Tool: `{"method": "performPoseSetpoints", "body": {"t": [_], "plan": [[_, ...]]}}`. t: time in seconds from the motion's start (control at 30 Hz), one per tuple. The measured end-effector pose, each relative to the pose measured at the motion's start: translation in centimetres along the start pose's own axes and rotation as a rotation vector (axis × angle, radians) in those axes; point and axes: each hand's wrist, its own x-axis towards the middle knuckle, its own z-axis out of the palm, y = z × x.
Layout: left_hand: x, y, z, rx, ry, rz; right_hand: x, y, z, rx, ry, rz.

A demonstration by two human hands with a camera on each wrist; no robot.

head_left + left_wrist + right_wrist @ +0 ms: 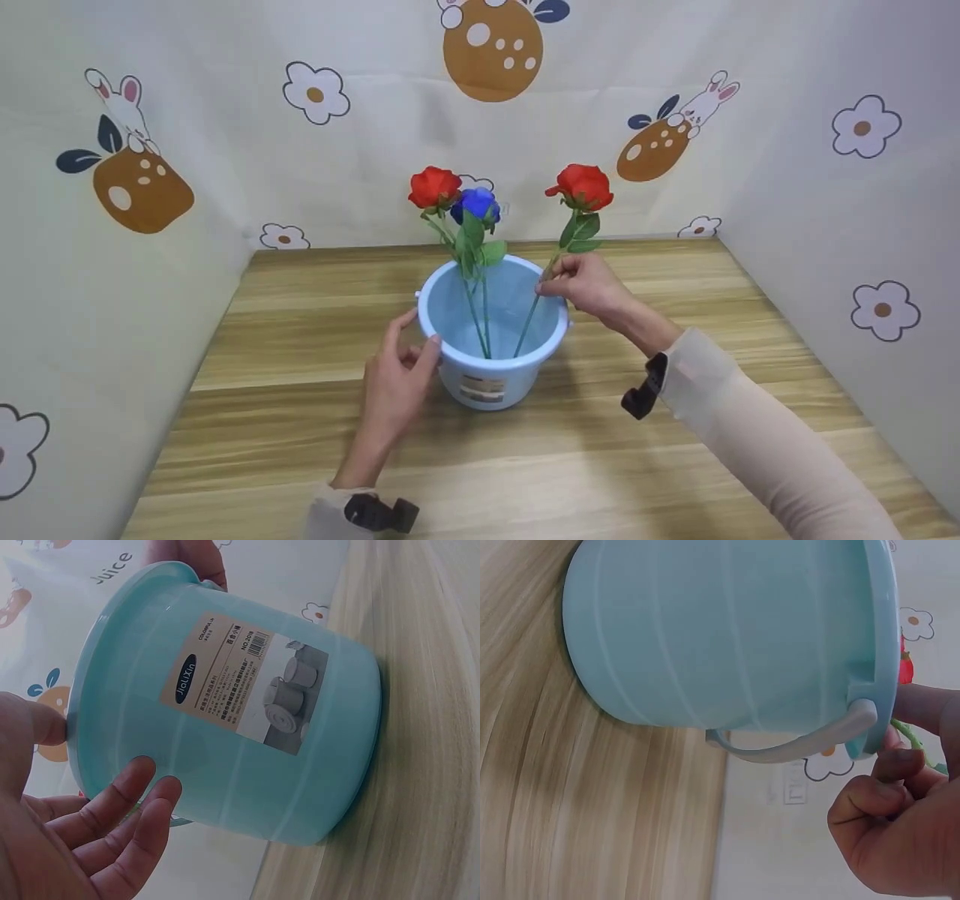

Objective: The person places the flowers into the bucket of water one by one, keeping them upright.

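Note:
A light blue bucket (487, 386) stands upright on the wooden table, a printed label (240, 682) on its side. Inside it stand a red rose (433, 187) and a blue rose (477, 206), their stems leaning left. My right hand (589, 283) pinches the green stem of another red rose (581, 187) over the bucket's right rim; the stem's lower end reaches down inside. At the left of the bucket is my left hand (396, 379), its thumb tip right at the rim and its fingers relaxed along the outer wall.
The bucket's pale handle (795, 746) hangs down along its outside. Pale curtains (375, 165) printed with flowers and rabbits enclose the wooden table (300, 420) at the back and both sides. A black strap mount sits on each wrist.

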Motion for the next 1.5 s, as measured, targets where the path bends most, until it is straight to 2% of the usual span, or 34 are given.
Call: {"method": "performPoseSetpoints", "body": {"t": [0.33, 0.53, 0.8, 1.17, 1.37, 1.5], "plan": [[0.0, 0.1, 0.0, -0.001, -0.004, -0.001, 0.0, -0.1, 0.9, -0.069, 0.047, -0.049], [0.0, 0.0, 0.1, 0.001, -0.009, -0.003, 0.0, -0.4, 1.2, -0.119, 0.055, -0.045], [0.1, -0.1, 0.1, 0.007, 0.016, 0.022, 0.0, -0.8, 2.0, -0.272, 0.151, -0.073], [0.0, -0.3, -0.1, -0.008, 0.008, 0.006, 0.8, -1.5, 3.6, -0.462, 0.207, -0.078], [0.1, -0.3, -0.1, -0.007, 0.007, -0.002, 1.1, -1.5, 4.2, -0.572, 0.242, -0.135], [0.1, -0.2, 0.0, 0.000, 0.004, -0.006, 1.3, -1.2, 4.3, -0.585, 0.271, -0.164]]}}
